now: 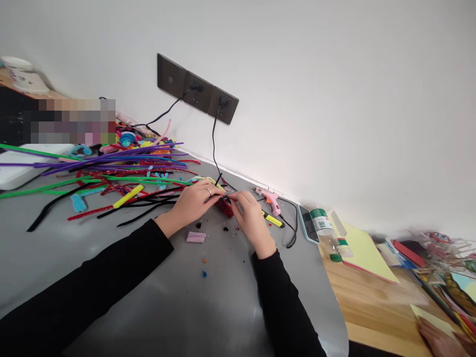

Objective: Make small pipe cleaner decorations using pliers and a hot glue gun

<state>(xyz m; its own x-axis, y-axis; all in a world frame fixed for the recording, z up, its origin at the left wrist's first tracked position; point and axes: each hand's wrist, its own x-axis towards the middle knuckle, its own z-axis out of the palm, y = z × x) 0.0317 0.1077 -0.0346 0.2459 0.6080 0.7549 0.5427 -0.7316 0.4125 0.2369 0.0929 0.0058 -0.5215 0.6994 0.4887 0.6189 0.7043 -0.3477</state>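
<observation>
My left hand (193, 202) and my right hand (250, 218) meet over a small red glittery pipe-cleaner piece (225, 207) on the grey mat (178, 297). Both hands pinch it, and a thin black pipe cleaner (219, 197) runs between their fingers across its top. A ring shows on my left hand. Both arms wear black sleeves. A short pink fuzzy piece (196, 237) lies just below my left hand, with small coloured scraps around it.
A heap of long pipe cleaners (111, 168) in many colours spreads to the left. A pink glue gun (270, 199), yellow-black tool (273, 220), phone (308, 224) and lying bottle (324, 229) sit right. Cables run to wall sockets (197, 94). Another person's hand (442, 342) is bottom right.
</observation>
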